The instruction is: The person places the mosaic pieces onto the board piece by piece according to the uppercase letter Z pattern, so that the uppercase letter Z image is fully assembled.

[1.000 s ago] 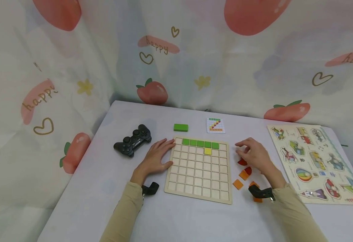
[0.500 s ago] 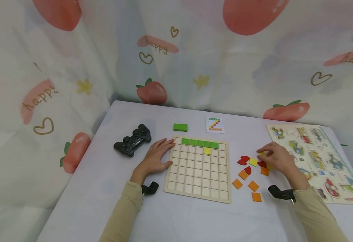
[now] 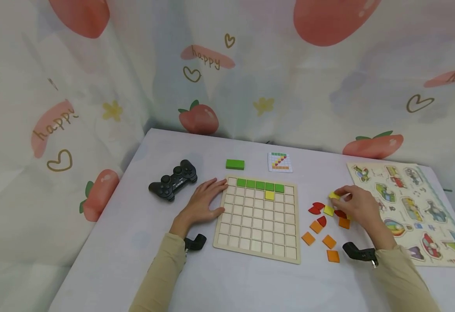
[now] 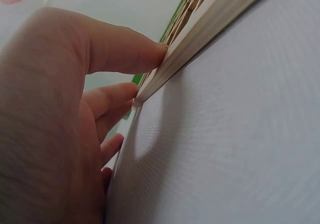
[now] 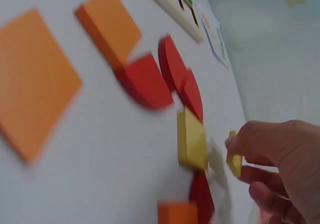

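Yellow tile (image 5: 234,163) in right grip (image 3: 361,207)

Plain khaki left sleeve (image 3: 161,272) and matching right sleeve (image 3: 403,277), both long; a black, bent left wrist camera (image 3: 197,242); a similar black right wrist camera (image 3: 356,251) with a small silvery fitting (image 3: 374,263) beside it

Hangs as pale cloth (image 3: 313,82) behind the white desk (image 3: 114,260) and along its left side, folded at the corner. Shows red fruits (image 3: 200,119) with green leaves, yellow flowers (image 3: 112,111), outlined hearts (image 3: 192,74) and "happy" lettering (image 3: 207,57) on pink strokes. Looks softly lit, with faint shadows across the desk.
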A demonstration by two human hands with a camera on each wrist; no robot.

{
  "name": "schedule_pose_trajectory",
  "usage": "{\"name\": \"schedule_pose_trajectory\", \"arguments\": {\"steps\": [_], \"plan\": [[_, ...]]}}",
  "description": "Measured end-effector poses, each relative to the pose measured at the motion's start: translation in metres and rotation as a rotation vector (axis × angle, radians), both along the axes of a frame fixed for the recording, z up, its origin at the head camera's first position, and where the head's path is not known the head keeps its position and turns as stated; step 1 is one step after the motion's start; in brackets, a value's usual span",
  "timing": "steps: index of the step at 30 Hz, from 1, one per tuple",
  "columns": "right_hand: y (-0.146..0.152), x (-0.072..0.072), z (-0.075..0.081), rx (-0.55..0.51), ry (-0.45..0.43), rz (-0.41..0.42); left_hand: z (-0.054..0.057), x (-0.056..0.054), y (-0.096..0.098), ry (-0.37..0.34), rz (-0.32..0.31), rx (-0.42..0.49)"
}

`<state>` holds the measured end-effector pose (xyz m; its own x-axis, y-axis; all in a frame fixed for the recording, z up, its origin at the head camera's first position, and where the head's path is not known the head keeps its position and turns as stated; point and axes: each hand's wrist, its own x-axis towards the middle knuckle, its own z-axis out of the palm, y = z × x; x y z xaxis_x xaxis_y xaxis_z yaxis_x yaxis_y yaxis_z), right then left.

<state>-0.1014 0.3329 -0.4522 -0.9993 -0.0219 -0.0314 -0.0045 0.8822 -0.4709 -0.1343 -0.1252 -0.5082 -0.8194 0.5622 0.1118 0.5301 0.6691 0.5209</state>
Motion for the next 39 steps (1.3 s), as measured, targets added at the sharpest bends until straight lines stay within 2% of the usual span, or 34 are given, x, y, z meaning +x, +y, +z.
{"name": "schedule_pose_trajectory", "arguments": {"steps": [3,6,10,14,19,24,31,35,39], "plan": [[-0.040,0.000,-0.007,-0.059,0.136,0.117,-0.001,0.000,0.000,-0.006,-0.001,-0.011],[-0.086,-0.003,-0.012,-0.108,0.220,0.263,-0.002,0.000,-0.001,0.000,-0.001,-0.009],[-0.133,-0.008,-0.014,-0.136,0.249,0.400,-0.002,0.001,-0.001,0.006,-0.001,-0.006],[-0.158,-0.010,-0.018,-0.076,0.262,0.483,-0.001,0.002,0.000,-0.003,0.002,-0.009],[-0.164,-0.012,-0.021,-0.001,0.296,0.541,0.002,0.001,0.001,-0.004,0.001,-0.017],[-0.164,-0.012,-0.021,0.034,0.306,0.543,0.002,0.000,0.001,0.009,0.003,-0.017],[-0.158,-0.011,-0.011,0.014,0.215,0.544,0.002,0.000,-0.001,0.010,0.010,-0.013],[-0.133,-0.006,-0.001,-0.031,0.181,0.434,0.002,0.000,0.000,0.003,0.009,-0.017],[-0.086,0.003,0.010,-0.030,0.160,0.298,0.003,0.000,0.001,-0.004,0.000,-0.003]]}}
